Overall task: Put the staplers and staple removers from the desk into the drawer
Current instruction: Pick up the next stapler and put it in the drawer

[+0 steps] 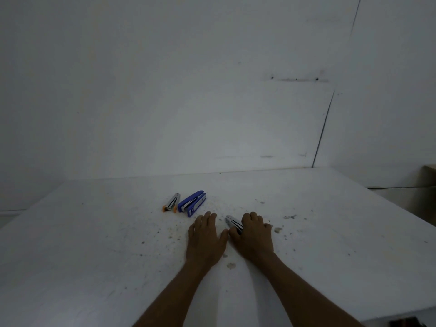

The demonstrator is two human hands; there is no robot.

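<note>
My right hand (252, 234) curls round a silver stapler (233, 223) on the desk (94, 232). My left hand (205, 237) lies flat beside it, fingers straight. I should grip its middle firmly before lifting. The blue stapler (192, 202) and the orange-tipped remover (171, 202) wait farther left.

The desk (94, 256) is white, flecked with small brown and grey specks. The stapler (192, 203) is blue. Left of it, the staple remover (171, 202) is silver with orange tips. Nearer, to the right, a metal tool (232, 222) is shiny silver. The wall (165, 90) is greyish white.
</note>
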